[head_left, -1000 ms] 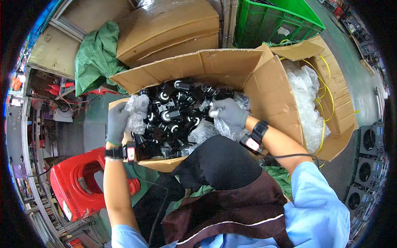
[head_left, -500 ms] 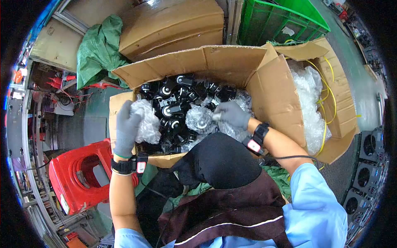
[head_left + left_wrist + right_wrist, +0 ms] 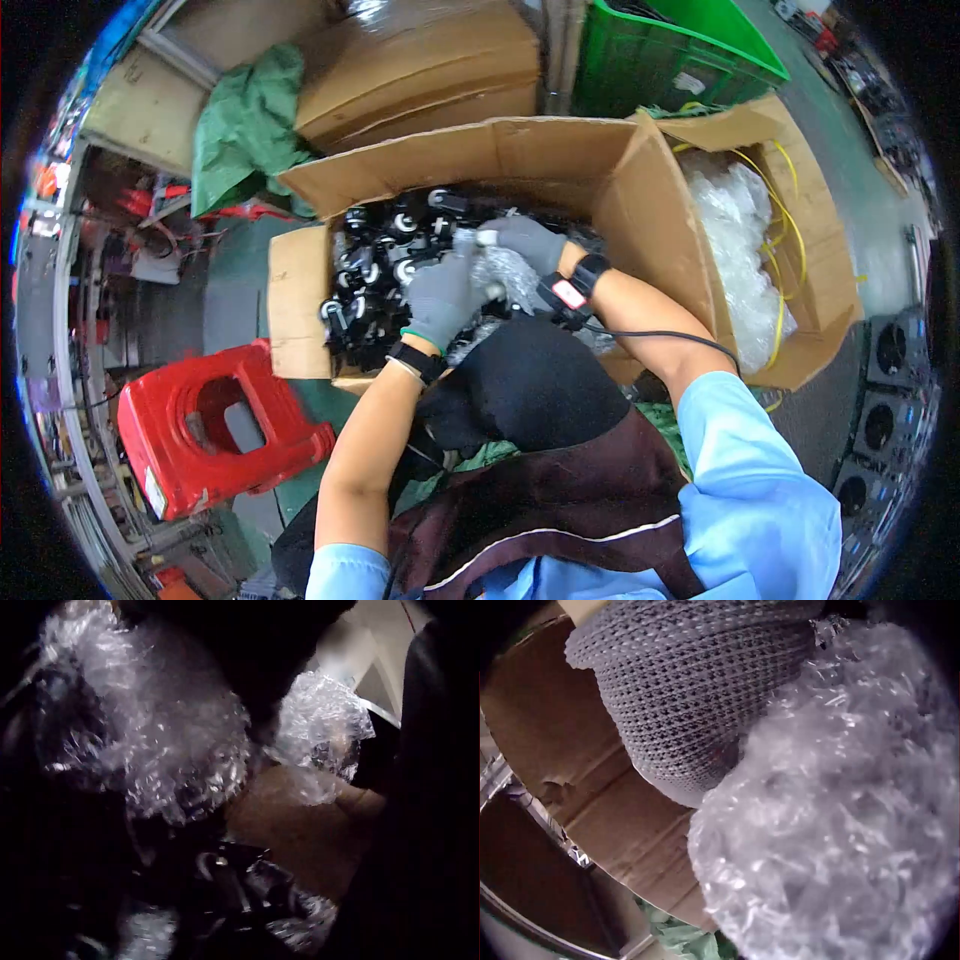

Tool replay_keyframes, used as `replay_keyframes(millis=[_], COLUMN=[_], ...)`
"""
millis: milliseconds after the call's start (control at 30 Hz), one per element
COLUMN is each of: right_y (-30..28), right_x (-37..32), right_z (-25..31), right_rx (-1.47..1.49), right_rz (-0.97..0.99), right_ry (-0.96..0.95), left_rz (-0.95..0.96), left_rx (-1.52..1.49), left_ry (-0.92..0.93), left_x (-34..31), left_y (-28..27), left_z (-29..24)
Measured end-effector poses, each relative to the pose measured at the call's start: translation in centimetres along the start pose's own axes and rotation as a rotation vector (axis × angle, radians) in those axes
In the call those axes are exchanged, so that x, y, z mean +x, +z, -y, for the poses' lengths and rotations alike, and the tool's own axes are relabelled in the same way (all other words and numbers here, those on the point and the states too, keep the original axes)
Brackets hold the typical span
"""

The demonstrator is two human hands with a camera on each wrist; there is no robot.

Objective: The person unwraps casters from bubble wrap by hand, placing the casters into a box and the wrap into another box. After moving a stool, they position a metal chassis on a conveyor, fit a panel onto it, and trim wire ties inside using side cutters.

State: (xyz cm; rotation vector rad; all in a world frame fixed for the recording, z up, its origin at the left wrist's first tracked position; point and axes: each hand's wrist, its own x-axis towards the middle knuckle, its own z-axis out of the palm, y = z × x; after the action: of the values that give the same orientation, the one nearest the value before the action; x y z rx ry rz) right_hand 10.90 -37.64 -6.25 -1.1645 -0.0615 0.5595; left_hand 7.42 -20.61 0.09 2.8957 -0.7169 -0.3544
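Note:
Both gloved hands are over the middle of an open cardboard box (image 3: pixel 520 160) of black casters (image 3: pixel 358 310) with pale wheels. Crumpled bubble wrap (image 3: pixel 503 272) lies between them. My left hand (image 3: pixel 440 298), back upward, holds the wrap from its left side. From the upper right, my right hand (image 3: pixel 530 243) grips the same wrap with thumb and fingers. Close up in the right wrist view, a large clump of bubble wrap (image 3: pixel 832 817) sits against the grey knit glove. The left wrist view is dark, with bubble wrap (image 3: pixel 161 727) at its left; what is inside is hidden.
Adjoining on the right, another carton (image 3: pixel 815 270) holds clear bubble wrap (image 3: pixel 735 250) and yellow strapping. Behind stand a closed carton (image 3: pixel 420 70) and a green crate (image 3: pixel 670 70). A red plastic stool (image 3: pixel 160 430) is at left, and my black-clad knee (image 3: pixel 540 385) rises against the box's near side.
My left hand has swung right with its bubble wrap, from the box's left edge to the middle. The right hand has shifted slightly left and away from me; the two are now close together.

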Motion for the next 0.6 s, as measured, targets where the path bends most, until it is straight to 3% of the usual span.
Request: replay_keyframes(millis=[67, 133, 200, 267, 333, 367, 400, 467, 500, 533, 567, 600], right_y=[-0.7, 1.4, 1.1, 1.4, -0.8, -1.4, -2.5, -4.8, -4.8, -4.4, -4.4, -4.5], right_x=[0.3, -0.3, 1.0, 0.0, -1.6, -3.4, -5.4, -7.8, -9.1, -10.2, -10.5, -10.4], right_z=[0.7, 3.1, 5.1, 7.2, 8.7, 9.6, 8.9, 3.8, 1.8, -0.1, -2.8, -4.5], right_rx=[-0.459, -0.096, -0.548, -0.497, -0.986, -1.264, -1.434, -1.609, -1.654, -1.697, -1.699, -1.698], right_rz=[0.113, 0.116, 0.123, -0.065, -0.166, -0.15, -0.148, 0.067, 0.163, 0.26, 0.164, 0.066], right_ry=[-0.24, -0.249, -0.305, -0.203, -0.16, 0.152, 0.281, 0.49, 0.503, 0.518, 0.467, 0.417], left_rz=[-0.095, -0.363, -0.324, -0.303, -0.501, -0.567, -0.63, -0.395, -0.44, -0.353, -0.125, -0.027], left_rx=[-0.229, -0.473, -0.821, -0.702, -0.853, -0.612, -0.367, -0.573, -0.302, -0.036, 0.061, 0.158], left_ry=[-0.36, -0.118, 0.094, -0.068, -0.214, -0.273, -0.332, -0.382, -0.094, 0.029, 0.028, 0.106], left_x=[0.7, 1.6, 3.3, 2.8, 2.5, 2.3, 1.8, 1.1, 1.3, 1.8, 2.1, 2.4], left_y=[-0.1, 1.2, 3.7, 0.7, -0.9, -2.0, -3.6, -4.7, -2.9, -1.8, -1.8, -0.8], left_z=[-1.2, 0.1, 3.0, 2.9, 4.3, 5.0, 5.1, 1.0, 1.4, 1.0, -0.7, -1.2])
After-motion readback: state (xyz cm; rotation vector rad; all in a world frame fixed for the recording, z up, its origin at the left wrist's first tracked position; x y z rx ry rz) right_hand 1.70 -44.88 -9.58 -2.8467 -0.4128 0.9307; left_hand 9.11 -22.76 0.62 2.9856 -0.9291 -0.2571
